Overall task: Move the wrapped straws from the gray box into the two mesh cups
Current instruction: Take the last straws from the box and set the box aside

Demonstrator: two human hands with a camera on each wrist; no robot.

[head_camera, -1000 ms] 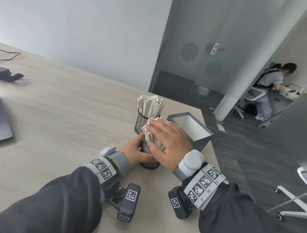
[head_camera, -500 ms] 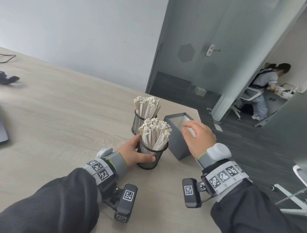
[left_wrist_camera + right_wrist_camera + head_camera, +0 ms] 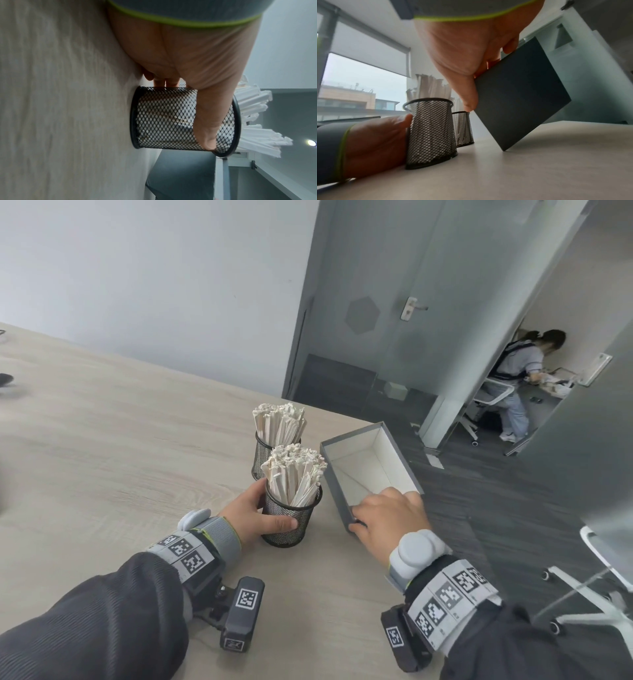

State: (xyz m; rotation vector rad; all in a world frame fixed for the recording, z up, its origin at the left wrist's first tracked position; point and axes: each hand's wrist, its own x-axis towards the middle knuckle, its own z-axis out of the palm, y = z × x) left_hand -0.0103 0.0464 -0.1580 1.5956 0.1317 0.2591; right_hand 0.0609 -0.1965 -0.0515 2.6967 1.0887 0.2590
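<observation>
Two black mesh cups stand on the wooden table, each packed with wrapped straws. My left hand (image 3: pixel 260 515) wraps around the near cup (image 3: pixel 291 522), thumb across its front (image 3: pixel 211 121). Straws (image 3: pixel 294 470) fan out of its top. The far cup (image 3: pixel 265 453) stands just behind it, also full of straws (image 3: pixel 279 419). The gray box (image 3: pixel 368 470) with its white inside lies to the right and holds no straws. My right hand (image 3: pixel 387 515) grips the box's near end, thumb outside and fingers over the rim. In the right wrist view the box (image 3: pixel 522 94) is tilted up on one corner.
The table (image 3: pixel 120 440) ends just behind and to the right of the box, with dark floor beyond. A white chair frame (image 3: pixel 596 594) stands at the lower right. A glass door and a seated person (image 3: pixel 520 378) are far back. A dark object (image 3: pixel 5 378) lies at the left edge.
My right hand lifted off the near cup's straws, swung right and took hold of the gray box's near end, tipping it. The left hand stayed on the cup.
</observation>
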